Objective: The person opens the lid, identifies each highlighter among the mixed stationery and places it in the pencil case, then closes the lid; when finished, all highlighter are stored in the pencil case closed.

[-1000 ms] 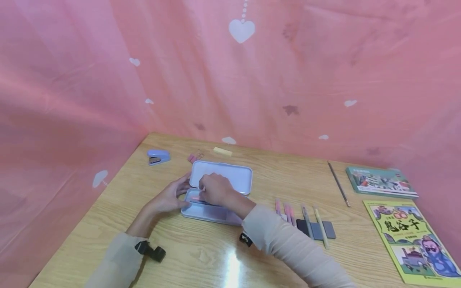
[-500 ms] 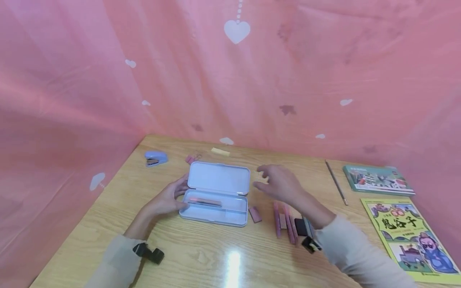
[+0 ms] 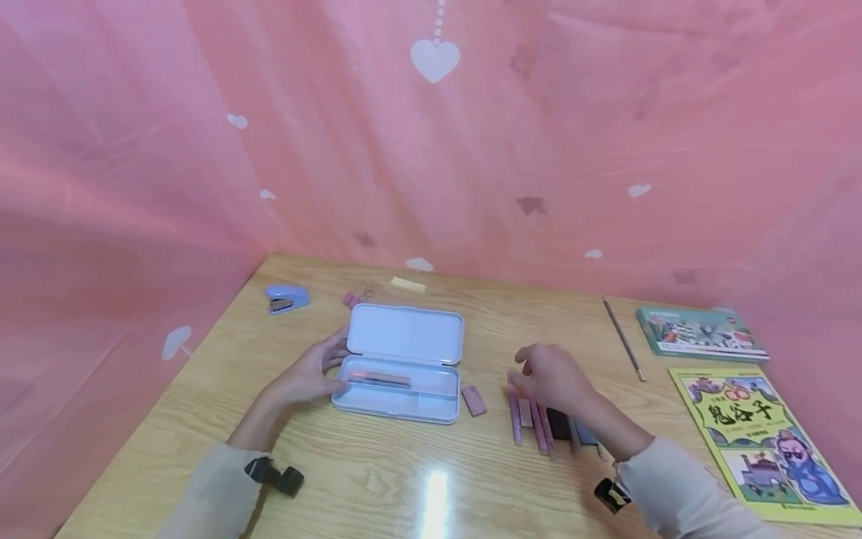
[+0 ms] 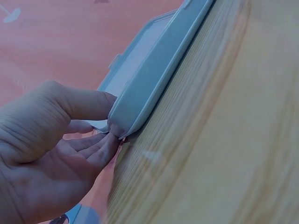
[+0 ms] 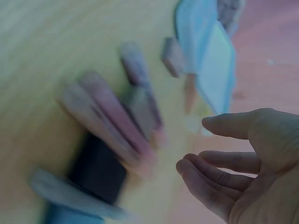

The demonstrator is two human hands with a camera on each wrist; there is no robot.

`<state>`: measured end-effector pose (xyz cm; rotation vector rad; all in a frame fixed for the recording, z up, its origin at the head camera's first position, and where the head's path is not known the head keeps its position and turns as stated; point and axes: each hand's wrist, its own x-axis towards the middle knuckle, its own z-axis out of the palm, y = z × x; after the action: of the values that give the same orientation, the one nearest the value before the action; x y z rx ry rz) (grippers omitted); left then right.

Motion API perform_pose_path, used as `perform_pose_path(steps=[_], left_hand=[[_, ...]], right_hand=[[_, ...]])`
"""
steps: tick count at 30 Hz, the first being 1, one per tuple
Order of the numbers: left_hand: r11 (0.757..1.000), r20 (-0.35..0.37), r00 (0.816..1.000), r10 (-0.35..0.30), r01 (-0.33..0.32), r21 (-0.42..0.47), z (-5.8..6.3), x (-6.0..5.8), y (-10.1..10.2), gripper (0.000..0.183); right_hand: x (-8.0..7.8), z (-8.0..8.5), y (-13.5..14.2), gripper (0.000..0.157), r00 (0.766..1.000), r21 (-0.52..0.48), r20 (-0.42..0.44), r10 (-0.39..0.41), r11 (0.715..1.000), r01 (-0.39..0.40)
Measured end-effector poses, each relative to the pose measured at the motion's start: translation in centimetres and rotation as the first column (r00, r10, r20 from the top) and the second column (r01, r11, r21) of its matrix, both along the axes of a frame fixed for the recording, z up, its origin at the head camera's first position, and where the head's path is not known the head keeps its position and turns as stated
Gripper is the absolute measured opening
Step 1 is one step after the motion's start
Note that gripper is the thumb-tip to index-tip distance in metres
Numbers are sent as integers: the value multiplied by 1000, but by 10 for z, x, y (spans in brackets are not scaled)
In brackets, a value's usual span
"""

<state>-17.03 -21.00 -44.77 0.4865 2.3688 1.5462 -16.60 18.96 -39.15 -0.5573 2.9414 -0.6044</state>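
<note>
A light blue pencil case lies open on the table, its lid tipped back. A pink-tipped pen sits in its rear compartment. My left hand grips the case's left end; in the left wrist view the thumb lies along its edge and the other fingers meet its corner. Over a row of pink pens hovers my right hand. Its thumb and fingers are apart with nothing between them in the right wrist view. A black block lies beside the pens, blurred there.
A small mauve eraser lies right of the case. Behind it are a blue stapler, a pink binder clip and a yellow strip. A pencil, a green box and a yellow book lie at right.
My right hand has come out of the pencil case and moved right to above the pink pens, uncovering the pen in the case and the eraser. The left hand stays at the case.
</note>
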Motion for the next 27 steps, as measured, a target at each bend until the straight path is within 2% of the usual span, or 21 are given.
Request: perform_pose_path(steps=[6, 8, 14, 18, 23, 27], left_hand=[[1000, -4, 1000, -5, 5, 23, -16, -8, -5, 101], [1000, 0, 1000, 0, 0, 18, -18, -8, -6, 102], [1000, -3, 1000, -2, 2, 21, -20, -9, -7, 103], [1000, -4, 1000, -9, 9, 24, -19, -10, -7, 102], [1000, -5, 1000, -10, 10, 17, -18, -9, -6, 101], [1000, -22, 1000, -12, 12, 14, -20, -8, -6, 101]], right_hand=[[3, -26, -7, 4, 999, 15, -5, -53, 998, 53], [4, -30, -9, 13, 995, 16, 8, -95, 995, 95], [5, -33, -15, 19, 981, 15, 60, -184, 983, 183], [3, -26, -15, 16, 986, -27, 37, -161, 986, 162], [0, -3, -11, 26, 991, -94, 26, -132, 987, 133], [-2, 12, -8, 26, 993, -85, 29, -117, 989, 119]])
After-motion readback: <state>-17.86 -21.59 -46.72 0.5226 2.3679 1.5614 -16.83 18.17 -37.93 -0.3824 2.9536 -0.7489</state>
